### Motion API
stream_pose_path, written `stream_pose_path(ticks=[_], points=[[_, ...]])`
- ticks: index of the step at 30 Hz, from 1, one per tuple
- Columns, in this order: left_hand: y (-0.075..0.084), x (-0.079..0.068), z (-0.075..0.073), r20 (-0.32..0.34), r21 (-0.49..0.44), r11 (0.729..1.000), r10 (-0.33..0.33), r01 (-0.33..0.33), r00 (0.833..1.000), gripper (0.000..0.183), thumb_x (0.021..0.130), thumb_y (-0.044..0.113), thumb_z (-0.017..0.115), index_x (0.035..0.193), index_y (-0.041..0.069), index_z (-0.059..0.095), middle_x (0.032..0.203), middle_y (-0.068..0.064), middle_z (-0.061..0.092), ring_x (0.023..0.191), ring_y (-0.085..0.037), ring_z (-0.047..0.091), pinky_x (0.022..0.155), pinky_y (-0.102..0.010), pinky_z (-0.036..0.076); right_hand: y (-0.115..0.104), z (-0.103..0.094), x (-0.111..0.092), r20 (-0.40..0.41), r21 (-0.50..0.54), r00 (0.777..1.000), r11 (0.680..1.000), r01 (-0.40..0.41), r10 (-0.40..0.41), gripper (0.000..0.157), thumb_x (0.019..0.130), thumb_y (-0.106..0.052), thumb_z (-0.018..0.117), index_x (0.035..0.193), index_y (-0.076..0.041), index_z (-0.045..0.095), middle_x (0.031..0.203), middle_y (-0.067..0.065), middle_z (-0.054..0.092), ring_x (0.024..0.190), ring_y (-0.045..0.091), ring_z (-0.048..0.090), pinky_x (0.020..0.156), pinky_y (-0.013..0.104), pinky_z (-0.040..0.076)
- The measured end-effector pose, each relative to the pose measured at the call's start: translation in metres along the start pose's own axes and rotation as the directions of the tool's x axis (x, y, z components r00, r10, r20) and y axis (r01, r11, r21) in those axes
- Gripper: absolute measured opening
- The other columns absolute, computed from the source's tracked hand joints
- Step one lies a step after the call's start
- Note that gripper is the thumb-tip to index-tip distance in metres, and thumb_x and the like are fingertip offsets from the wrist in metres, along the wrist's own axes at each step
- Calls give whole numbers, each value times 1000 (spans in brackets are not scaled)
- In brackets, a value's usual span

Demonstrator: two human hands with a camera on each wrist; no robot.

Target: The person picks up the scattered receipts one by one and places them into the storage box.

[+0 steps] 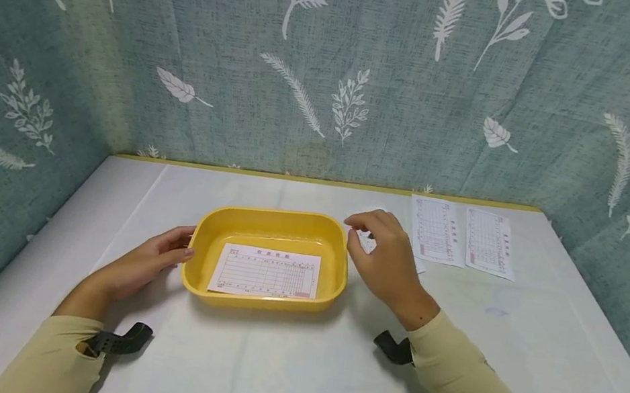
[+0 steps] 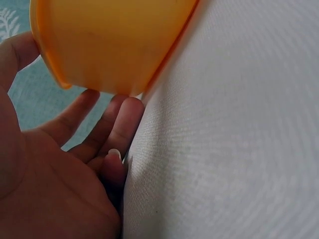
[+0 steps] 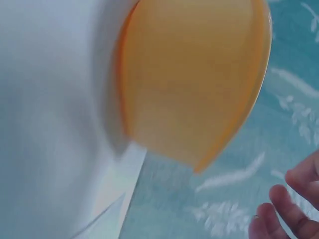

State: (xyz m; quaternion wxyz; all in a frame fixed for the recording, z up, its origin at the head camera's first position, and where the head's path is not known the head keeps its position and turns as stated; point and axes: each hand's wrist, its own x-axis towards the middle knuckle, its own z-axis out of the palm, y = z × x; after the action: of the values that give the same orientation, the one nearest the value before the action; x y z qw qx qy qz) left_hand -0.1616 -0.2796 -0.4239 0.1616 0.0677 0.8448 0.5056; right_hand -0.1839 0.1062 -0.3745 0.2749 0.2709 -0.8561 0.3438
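Observation:
A yellow plastic basin (image 1: 271, 218) sits on the table, with a printed form slip (image 1: 267, 274) lying flat inside it. At its left end my left hand (image 1: 149, 261) holds the rim, the thumb over the edge and the fingers against the outer wall. In the left wrist view, those fingers (image 2: 130, 112) touch the basin's (image 2: 114, 45) end low down by the table. Just beyond the right rim hovers my right hand (image 1: 382, 257), thumb and fingers loosely bent with a gap between them. Its fingertips (image 3: 279, 196) are apart from the basin (image 3: 189, 74) in the right wrist view.
Partly hidden behind my right hand lies another slip (image 1: 420, 265). Two more printed slips, one left (image 1: 437, 232) and one right (image 1: 490, 243), lie at the table's back right. A green leaf-patterned cloth (image 1: 331, 90) hangs behind the white table (image 1: 275, 381).

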Motion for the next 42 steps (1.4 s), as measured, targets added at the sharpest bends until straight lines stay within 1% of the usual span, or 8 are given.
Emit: stream_pose_path(ticks=[4,13,20,26,29,33,38,42], points=[[-3,0,1,9,0,1000,-1,1,1000,56,94,37,48,142,15,29,141,-11,38,125,-25,34,104,-41,31,16,-6,-8,17,-8,998,998,-57,57,15,84,-10,62,98,-10,66,95,4,62,87,18,54,73,36,51],[-5,1,3,1,-9,1000,-15,15,1000,57,94,39,49,142,16,29,142,-9,37,129,-25,33,107,-49,25,35,-12,-16,122,-31,980,987,-157,159,23,81,-15,68,103,-11,65,102,8,58,91,20,54,77,36,51],[-3,3,2,5,-15,1000,1,-1,1000,56,94,38,49,142,16,29,142,-9,37,129,-26,33,108,-50,24,52,-17,-16,231,-49,933,961,-272,276,31,82,-15,67,112,-10,61,112,13,54,96,32,57,82,44,50],[1,3,2,7,-13,1000,2,-2,1000,58,93,39,49,142,15,29,142,-10,37,128,-25,33,108,-50,24,66,-20,-15,289,-108,894,940,-323,341,36,82,-16,66,117,-9,59,118,15,52,97,35,57,83,43,49],[2,2,1,4,-2,1000,7,-7,1000,58,93,39,49,142,15,29,141,-10,38,126,-24,34,107,-47,27,70,-21,-14,307,-123,884,936,-329,351,38,82,-16,67,118,-8,57,120,17,52,97,34,56,83,44,49],[2,1,-1,3,11,1000,11,-11,1000,56,94,39,49,142,16,30,140,-9,40,123,-20,37,103,-32,33,74,-22,-13,338,-136,869,932,-335,362,41,83,-16,66,121,-7,55,122,20,50,99,35,55,83,45,49],[2,1,-1,3,-2,1000,14,-14,1000,56,94,39,49,142,17,30,139,-9,40,120,-16,38,99,-25,34,80,-25,-14,376,-144,844,924,-355,383,45,82,-15,66,124,-5,52,123,23,49,105,35,52,86,48,45],[0,0,-1,6,-12,1000,7,-7,1000,56,94,38,49,142,17,30,140,-9,39,119,-12,39,92,-13,35,85,-25,-14,414,-152,818,916,-371,400,50,82,-16,67,127,-5,50,123,23,48,105,34,51,86,47,44]])
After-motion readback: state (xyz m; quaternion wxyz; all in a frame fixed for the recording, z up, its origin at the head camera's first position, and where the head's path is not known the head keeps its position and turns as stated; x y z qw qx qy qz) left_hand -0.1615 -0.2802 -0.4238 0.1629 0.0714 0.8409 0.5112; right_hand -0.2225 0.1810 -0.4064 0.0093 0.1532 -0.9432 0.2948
